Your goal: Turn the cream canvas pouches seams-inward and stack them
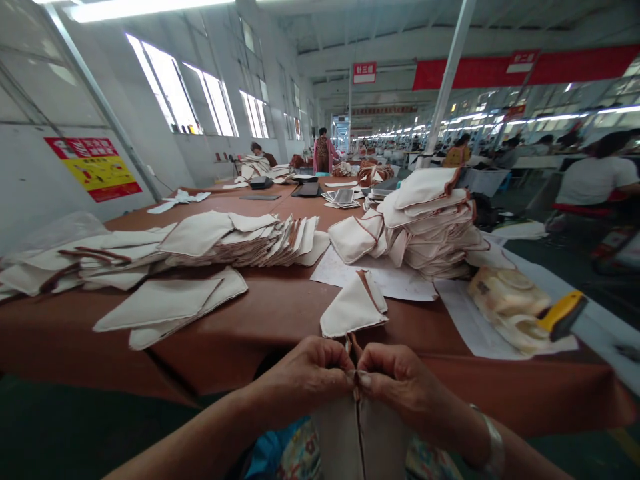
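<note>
Both hands meet at the lower middle of the head view, at the table's front edge. My left hand pinches the left side of a white fabric piece with a brown edge. Close beside it, my right hand pinches the right side of the same piece, fingertips nearly touching along a dark centre seam. The fabric hangs down over the lap below the fingers. Just beyond the hands, a folded white piece with brown trim lies on the brown table cover.
A long row of white pieces spans the left of the table. At right stand a tall pile, a plastic container and a yellow-handled scraper. Several people are farther back.
</note>
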`<act>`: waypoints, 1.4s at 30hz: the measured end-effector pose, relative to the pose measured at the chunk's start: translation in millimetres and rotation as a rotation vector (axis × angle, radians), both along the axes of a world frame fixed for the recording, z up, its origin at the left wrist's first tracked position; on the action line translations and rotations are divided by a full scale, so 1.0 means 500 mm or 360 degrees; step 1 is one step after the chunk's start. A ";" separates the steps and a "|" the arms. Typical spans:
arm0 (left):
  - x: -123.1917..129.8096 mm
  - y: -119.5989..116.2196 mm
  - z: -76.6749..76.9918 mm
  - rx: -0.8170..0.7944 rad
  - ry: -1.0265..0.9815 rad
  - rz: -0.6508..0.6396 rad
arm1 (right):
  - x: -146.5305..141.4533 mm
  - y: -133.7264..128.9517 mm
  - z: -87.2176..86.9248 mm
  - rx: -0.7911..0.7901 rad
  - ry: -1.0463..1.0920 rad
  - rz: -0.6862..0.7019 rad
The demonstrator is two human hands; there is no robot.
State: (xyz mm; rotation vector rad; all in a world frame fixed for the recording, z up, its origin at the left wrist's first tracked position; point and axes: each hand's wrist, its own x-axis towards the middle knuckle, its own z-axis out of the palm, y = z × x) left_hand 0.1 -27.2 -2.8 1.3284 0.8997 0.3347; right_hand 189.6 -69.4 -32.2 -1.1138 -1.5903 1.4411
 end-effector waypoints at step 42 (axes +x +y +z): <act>-0.013 -0.016 -0.002 -0.0206 -0.0005 0.0022 | -0.013 -0.029 0.003 0.0256 0.0120 -0.0078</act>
